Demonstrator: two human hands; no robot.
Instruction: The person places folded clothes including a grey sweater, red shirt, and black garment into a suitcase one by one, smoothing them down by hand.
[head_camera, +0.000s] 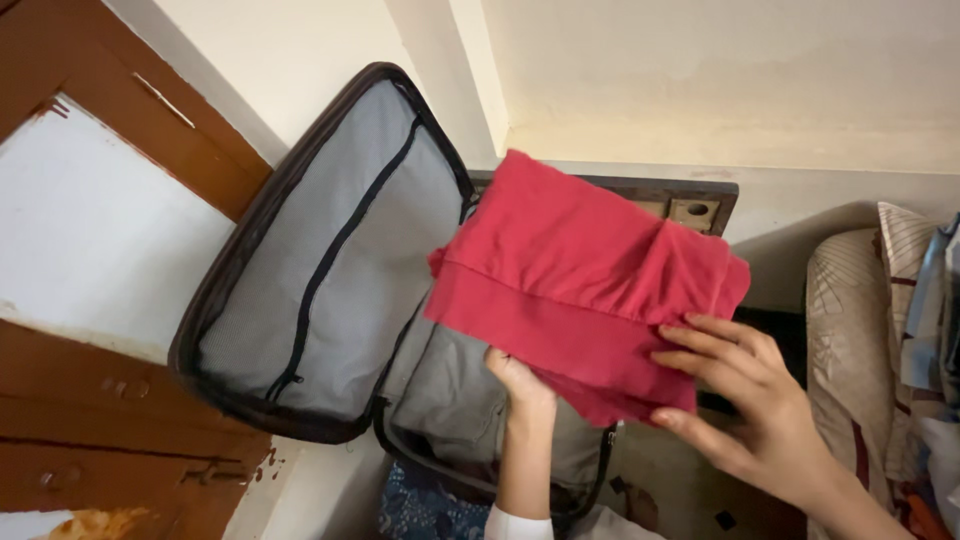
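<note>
Two hands on one folded red cotton garment (585, 285), held in the air above the open base of the dark grey zip-up fabric suitcase (450, 400). Left hand (520, 382) underneath, fingers closed on the lower edge; right hand (745, 395) open, fingers spread flat on top. Best kept level, fold pinned, lowered straight. Upright mesh-lined lid (330, 250) close on the left, wall behind, patterned pillow (850, 330) at right; open room only downward.
</note>
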